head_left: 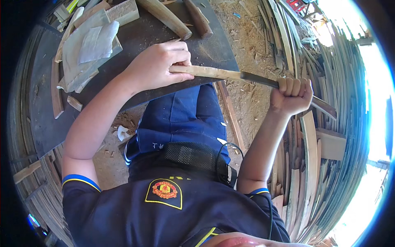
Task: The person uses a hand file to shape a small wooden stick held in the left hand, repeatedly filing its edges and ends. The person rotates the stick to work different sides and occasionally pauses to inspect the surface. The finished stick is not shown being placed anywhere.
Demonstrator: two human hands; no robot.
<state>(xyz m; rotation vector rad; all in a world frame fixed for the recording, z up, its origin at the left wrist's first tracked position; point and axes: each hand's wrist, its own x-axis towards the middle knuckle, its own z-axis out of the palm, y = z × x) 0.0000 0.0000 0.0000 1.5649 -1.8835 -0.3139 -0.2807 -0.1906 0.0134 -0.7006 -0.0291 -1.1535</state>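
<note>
My left hand (166, 64) is closed round one end of a pale narrow wooden strip (216, 73), held over the edge of the dark workbench top. In my right fist (293, 95) is a long, flat, dark bar-like tool (261, 79); whether it is a blade or a file I cannot tell. One end of the tool meets the strip's far end, and its other end sticks out to the right past my fist. Fingers of both hands hide parts of what they hold.
The dark workbench (156, 92) carries two thick round wooden handles or rods (166, 18) and a stack of boards under a whitish cloth or sheet (98, 41). Many long wood strips (325, 74) lean at the right. Shavings lie on the earthen floor (247, 49).
</note>
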